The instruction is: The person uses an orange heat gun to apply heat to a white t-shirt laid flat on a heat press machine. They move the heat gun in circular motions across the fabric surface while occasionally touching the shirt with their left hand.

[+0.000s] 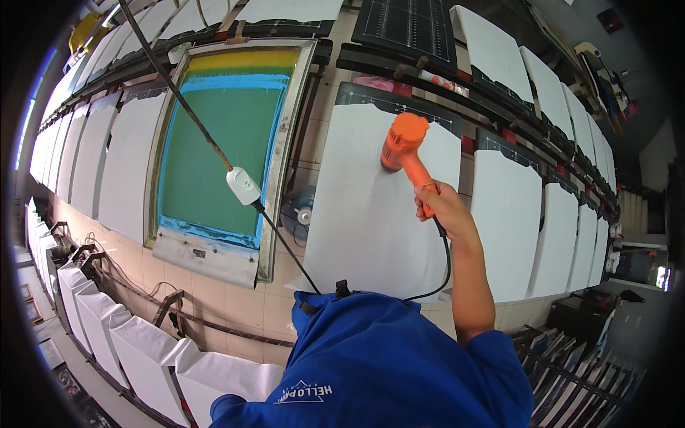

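Observation:
My right hand (448, 208) is closed around the handle of an orange hot-air gun (408, 143). The gun's nozzle points down at a white cloth (357, 200) that covers a dark flat board (357, 94). Whether the nozzle touches the cloth I cannot tell. A black cord (447, 267) runs from the handle's end back toward my body. My left hand is out of sight; only the blue sleeve on that side shows. Left of the cloth lies a screen-printing frame (284, 135) with green mesh and blue tape along its inner edges.
A white socket connector (244, 187) hangs on a cable across the frame. Between frame and cloth, a small fan (304, 215) sits lower down. More boards with white cloths (508, 221) line both sides and the row behind me. A red-and-white tube (444, 83) lies on the far rail.

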A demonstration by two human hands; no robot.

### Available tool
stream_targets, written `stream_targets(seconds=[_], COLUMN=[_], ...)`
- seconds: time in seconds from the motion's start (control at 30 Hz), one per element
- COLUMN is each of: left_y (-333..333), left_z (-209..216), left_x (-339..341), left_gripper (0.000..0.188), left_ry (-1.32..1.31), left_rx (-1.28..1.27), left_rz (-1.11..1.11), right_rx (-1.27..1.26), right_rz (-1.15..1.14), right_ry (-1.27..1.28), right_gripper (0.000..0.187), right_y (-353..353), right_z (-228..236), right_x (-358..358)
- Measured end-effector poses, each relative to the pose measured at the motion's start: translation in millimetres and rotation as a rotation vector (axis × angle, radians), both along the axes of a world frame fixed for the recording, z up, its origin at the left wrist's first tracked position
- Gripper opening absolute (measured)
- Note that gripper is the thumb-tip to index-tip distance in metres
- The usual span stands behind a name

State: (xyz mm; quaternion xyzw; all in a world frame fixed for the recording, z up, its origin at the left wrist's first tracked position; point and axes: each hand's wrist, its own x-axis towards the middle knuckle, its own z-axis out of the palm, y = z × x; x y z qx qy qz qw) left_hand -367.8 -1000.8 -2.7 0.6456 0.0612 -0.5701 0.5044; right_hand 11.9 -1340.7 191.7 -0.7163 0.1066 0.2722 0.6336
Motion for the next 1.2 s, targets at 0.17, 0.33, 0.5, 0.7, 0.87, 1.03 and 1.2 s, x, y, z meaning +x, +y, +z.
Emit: stream_targets(seconds=[0.17,0.33,0.5,0.7,0.87,1.03,1.2], left_y=[48,32,-67,-172,-211,-209,-195], left_z=[3,158,258,326,348,335,320], left_x=[-28,152,252,266,242,238,242], left_gripper=[0.052,0.039,0.015,0.012,0.011,0.012,0.013], left_ry=[0.048,-0.28,-1.311,-2.008,-2.105,-2.119,-2.132], left_rx=[0.034,0.293,0.16,-0.648,-1.025,-1.064,-1.059], left_rz=[-0.145,-0.476,-0.191,-0.113,-0.259,-0.292,-0.276], right_rx=[0.025,0.056,0.076,0.048,0.014,-0.02,-0.072], right_rz=[-0.033,-0.083,-0.066,-0.074,-0.14,-0.112,-0.188], right_ry=[0.009,-0.059,-0.035,-0.093,-0.034,-0.018,-0.008], right_gripper=[0.027,0.027,0.028,0.027,0.031,0.029,0.028], right_y=[-11,-10,-17,-14,-33,-44,-57], right_z=[-6,-8,-6,-20,-5,-7,5], right_x=[14,21,26,32,19,13,-4])
